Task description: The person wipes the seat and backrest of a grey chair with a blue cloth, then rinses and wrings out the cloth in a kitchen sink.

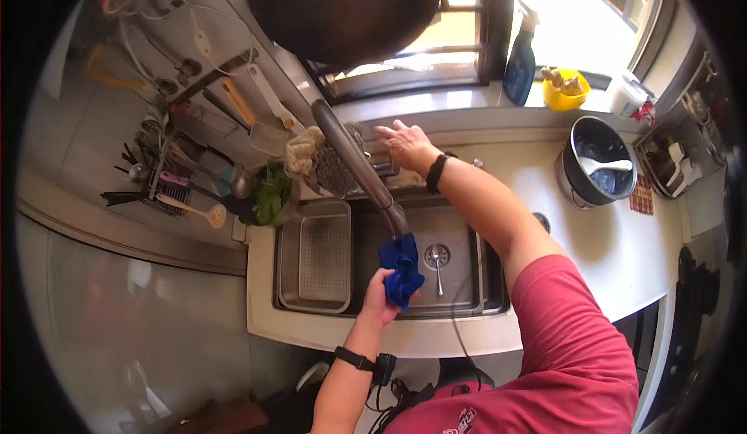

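Note:
My left hand [377, 298] is closed round a crumpled blue cloth [401, 270] over the steel sink [459, 231]. The cloth is right below the spout of the curved faucet [352, 154]; whether water is running I cannot make out. Behind the sink, my right hand [406, 144] stretches out with fingers apart, close to the faucet's base [384, 168], holding nothing. A metal spoon [438, 272] lies at the drain in the basin. In the sink's left side sits a perforated steel tray [314, 255].
A bowl of green leaves [272, 194] and a bundle of steel mesh [336, 171] stand behind the tray. Utensils hang on the left wall rack [167, 158]. To the right are a black pot [597, 161], a spray bottle [520, 64] and a yellow bowl [564, 95].

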`<state>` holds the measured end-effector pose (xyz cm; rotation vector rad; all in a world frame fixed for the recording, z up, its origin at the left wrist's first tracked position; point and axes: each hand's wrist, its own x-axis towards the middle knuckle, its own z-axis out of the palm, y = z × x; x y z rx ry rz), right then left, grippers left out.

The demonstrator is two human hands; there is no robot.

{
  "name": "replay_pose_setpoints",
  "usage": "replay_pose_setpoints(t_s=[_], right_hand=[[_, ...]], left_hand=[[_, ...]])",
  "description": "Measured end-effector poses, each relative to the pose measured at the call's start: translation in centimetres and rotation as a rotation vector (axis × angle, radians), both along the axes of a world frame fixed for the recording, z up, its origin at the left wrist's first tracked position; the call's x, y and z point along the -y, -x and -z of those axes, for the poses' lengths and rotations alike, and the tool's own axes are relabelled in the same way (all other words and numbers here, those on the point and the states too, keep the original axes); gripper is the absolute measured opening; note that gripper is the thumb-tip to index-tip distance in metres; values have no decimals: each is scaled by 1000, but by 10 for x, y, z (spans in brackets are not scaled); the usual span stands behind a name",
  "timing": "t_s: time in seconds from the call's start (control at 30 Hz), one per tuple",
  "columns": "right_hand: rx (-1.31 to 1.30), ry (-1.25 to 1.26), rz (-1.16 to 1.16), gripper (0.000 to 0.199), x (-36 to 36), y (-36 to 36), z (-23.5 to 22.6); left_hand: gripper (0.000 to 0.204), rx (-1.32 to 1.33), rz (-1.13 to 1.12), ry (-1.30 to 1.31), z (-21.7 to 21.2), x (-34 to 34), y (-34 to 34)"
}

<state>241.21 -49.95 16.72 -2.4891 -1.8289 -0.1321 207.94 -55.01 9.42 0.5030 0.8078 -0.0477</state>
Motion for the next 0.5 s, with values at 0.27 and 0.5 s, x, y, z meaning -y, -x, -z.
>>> replay_pose_setpoints(t_s=[0.27, 0.5], right_hand=[[-24, 8, -23, 31, 12, -5, 19], [-469, -616, 72, 55, 65, 24, 11]], left_hand=[[44, 7, -145, -28, -12, -14, -17], [47, 18, -137, 0, -7, -1, -30]])
